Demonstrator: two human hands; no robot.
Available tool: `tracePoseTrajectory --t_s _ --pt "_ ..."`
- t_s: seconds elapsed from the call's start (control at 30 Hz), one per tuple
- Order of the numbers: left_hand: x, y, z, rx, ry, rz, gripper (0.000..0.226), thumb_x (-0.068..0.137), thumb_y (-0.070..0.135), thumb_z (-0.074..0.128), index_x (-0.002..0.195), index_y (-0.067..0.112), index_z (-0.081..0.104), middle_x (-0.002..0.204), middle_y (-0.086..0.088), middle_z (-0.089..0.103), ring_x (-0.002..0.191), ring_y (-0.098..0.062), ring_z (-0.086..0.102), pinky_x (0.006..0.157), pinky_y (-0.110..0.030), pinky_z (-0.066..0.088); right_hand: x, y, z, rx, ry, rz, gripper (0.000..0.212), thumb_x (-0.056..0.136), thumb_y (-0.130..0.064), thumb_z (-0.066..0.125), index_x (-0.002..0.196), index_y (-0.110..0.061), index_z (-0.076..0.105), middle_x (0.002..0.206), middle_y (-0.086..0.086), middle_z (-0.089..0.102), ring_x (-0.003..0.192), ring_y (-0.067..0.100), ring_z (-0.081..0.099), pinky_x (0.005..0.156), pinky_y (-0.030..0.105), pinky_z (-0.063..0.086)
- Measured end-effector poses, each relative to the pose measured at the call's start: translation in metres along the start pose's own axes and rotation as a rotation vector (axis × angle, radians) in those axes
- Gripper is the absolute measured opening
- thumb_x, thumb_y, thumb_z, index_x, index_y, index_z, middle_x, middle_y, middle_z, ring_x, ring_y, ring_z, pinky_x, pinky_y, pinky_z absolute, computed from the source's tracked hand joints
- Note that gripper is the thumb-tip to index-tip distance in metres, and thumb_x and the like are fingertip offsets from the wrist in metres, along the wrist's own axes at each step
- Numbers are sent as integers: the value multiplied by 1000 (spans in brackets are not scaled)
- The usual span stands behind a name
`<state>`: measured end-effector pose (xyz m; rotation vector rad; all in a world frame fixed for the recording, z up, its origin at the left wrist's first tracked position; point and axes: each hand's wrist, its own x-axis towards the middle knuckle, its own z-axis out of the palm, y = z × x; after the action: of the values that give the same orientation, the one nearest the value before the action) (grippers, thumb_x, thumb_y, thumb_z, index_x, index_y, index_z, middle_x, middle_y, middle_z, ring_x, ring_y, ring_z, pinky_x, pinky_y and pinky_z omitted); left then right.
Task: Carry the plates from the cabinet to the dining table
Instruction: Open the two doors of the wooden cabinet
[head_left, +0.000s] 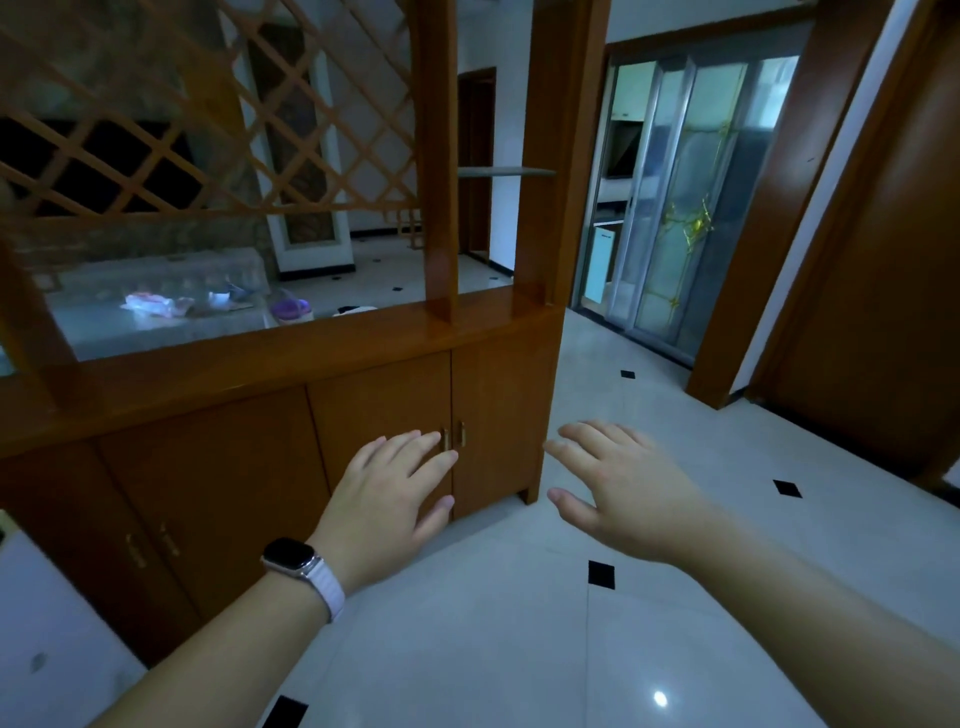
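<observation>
Both grips are spread, holding nothing: left hand (387, 488) by the brass handles (461, 434), right hand (623, 488) over the floor (519, 634). Hook each handle, then swing the cabinet doors (498, 410) wide (plates unseen, presumably inside).

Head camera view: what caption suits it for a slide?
Left hand and right hand, both open, held out toward the closed brown wooden cabinet doors with brass handles.

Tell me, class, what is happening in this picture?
A person stretches both open hands toward a wooden cabinet whose lower doors are shut. The left hand, with a watch on its wrist, is by the door handles; the right hand hangs over the tiled floor. Neither holds anything; the carrying has not begun.
</observation>
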<state>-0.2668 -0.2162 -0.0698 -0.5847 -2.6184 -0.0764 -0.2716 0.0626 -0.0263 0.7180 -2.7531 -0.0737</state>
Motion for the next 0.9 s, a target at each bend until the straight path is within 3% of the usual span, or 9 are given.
tracePoseTrajectory --t_s 0.33,0.5,0.9 --pt "65 -13 53 27 -65 -51 44 90 45 50 128 26 59 135 0 58 127 -22 51 105 -43 38 54 53 56 74 18 -11 51 91 -54 39 126 -23 59 124 0 62 119 22 54 99 39 44" --pt "110 -10 93 70 -115 -92 47 90 46 43 128 25 59 135 -1 58 126 -21 52 105 -43 39 93 103 99 121 26 -47 51 92 -52 38 124 -20 61 122 3 63 117 26 56 99 42 45" --pt "252 8 158 167 -191 -149 47 91 48 49 133 27 54 140 -1 53 130 -22 47 107 -43 35 193 242 156 184 3 -104 56 92 -55 33 127 -19 59 127 4 61 119 27 54 99 43 43"
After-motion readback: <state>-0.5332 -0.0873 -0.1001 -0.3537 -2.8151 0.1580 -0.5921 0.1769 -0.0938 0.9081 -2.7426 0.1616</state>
